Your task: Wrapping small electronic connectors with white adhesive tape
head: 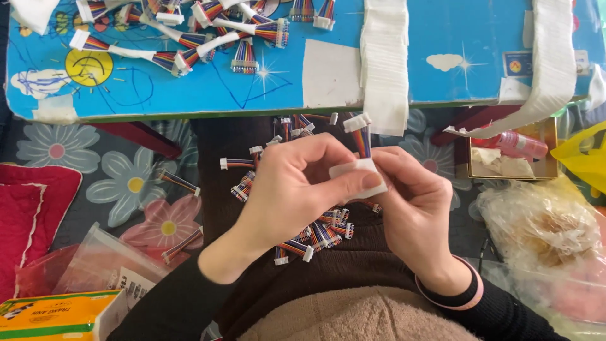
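While both pinch one ribbon cable, left hand and right hand meet.

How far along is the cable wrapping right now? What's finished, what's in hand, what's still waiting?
Looks done: several wrapped cables with white bands lie on the blue table. In hand: the left hand and right hand pinch a white strip around one rainbow ribbon cable, in the grip of both. Left: a pile of loose cables on the lap, apparently unwrapped, with white tape strips hanging ready.
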